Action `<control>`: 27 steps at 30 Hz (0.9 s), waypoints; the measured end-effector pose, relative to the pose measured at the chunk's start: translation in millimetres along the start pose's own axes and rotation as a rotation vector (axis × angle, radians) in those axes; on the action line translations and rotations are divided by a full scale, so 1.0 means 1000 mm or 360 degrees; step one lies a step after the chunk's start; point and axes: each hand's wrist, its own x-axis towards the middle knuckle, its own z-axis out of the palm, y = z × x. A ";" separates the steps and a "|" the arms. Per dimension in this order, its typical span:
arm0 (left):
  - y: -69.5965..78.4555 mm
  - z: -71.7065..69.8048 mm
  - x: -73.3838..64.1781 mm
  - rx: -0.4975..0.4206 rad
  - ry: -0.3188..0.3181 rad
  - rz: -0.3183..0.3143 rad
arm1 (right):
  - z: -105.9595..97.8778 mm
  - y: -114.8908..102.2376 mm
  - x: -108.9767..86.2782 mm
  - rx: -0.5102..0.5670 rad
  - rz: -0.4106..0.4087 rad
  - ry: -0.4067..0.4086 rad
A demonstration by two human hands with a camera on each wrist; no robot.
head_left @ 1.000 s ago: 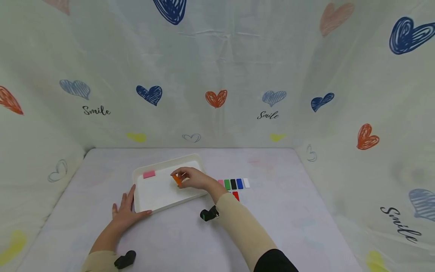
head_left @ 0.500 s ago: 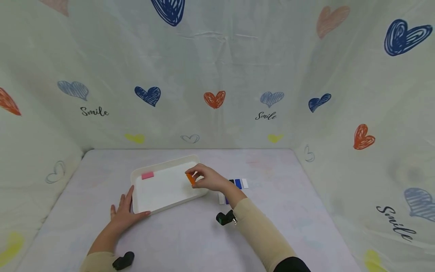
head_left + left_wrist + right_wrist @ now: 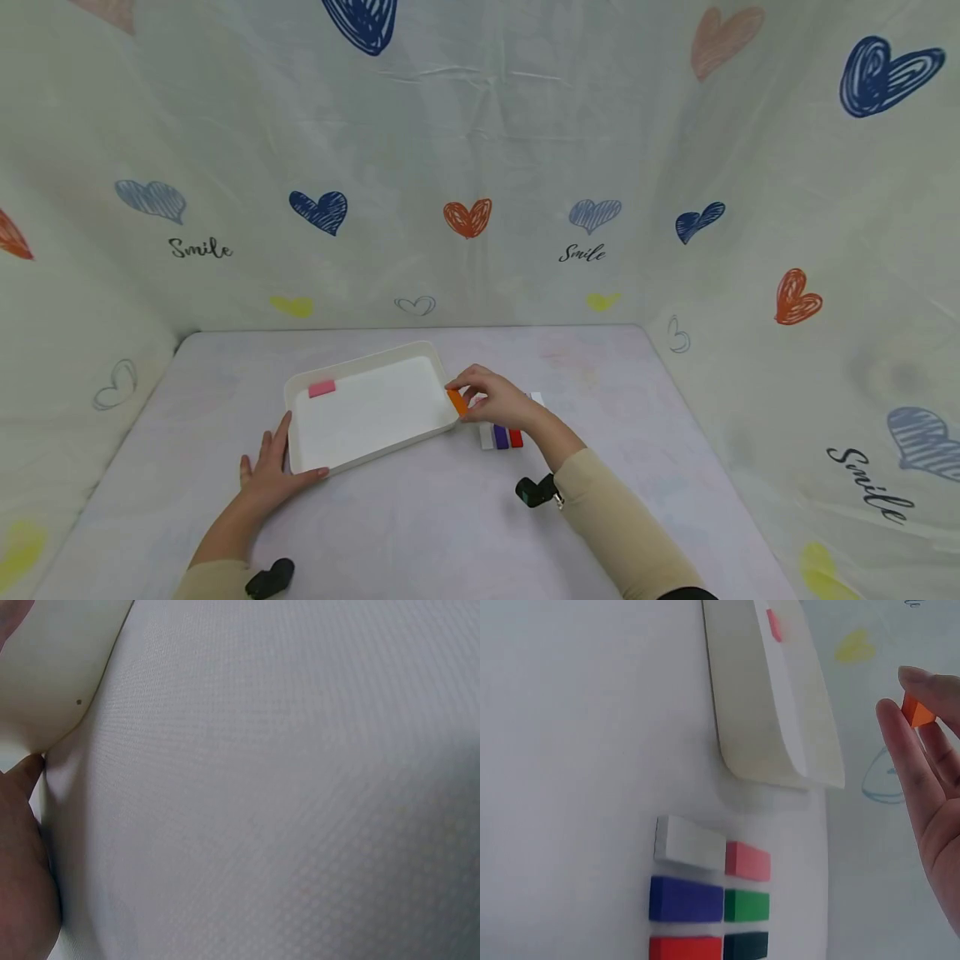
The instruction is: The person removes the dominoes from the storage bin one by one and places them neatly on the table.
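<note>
An orange block (image 3: 457,402) is pinched between the thumb and fingers of my right hand (image 3: 497,400), at the right end of the white tray (image 3: 375,408). The right wrist view shows the orange block (image 3: 918,711) raised off the table. My left hand (image 3: 264,477) rests at the tray's near left corner with fingers spread, thumb along the front side and a finger along the left side. Inside the tray, a pink block (image 3: 322,389) lies near the back left. Only part of the left hand (image 3: 26,877) shows in the left wrist view.
Right of the tray, blocks lie in two rows: white (image 3: 690,844), purple (image 3: 686,900) and red (image 3: 685,948) in one, pink (image 3: 748,861), green (image 3: 746,905) and black (image 3: 745,945) in the other. My right hand hides some in the head view. A heart-patterned curtain (image 3: 480,150) surrounds the table.
My right hand has carried the orange block rightward, from above the middle of the tray to its right end. The left hand keeps its place on the tray.
</note>
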 end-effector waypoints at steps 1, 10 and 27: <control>0.000 0.000 0.000 -0.0006 -0.0004 0.0002 | -0.003 0.002 -0.004 -0.0016 0.0009 0.0012; -0.001 0.000 0.002 0.0018 -0.0022 -0.0011 | -0.021 0.024 -0.033 -0.0064 0.0100 0.0075; -0.007 0.003 0.003 -0.0004 0.0029 0.0061 | -0.029 0.073 -0.076 -0.0136 0.0270 0.0321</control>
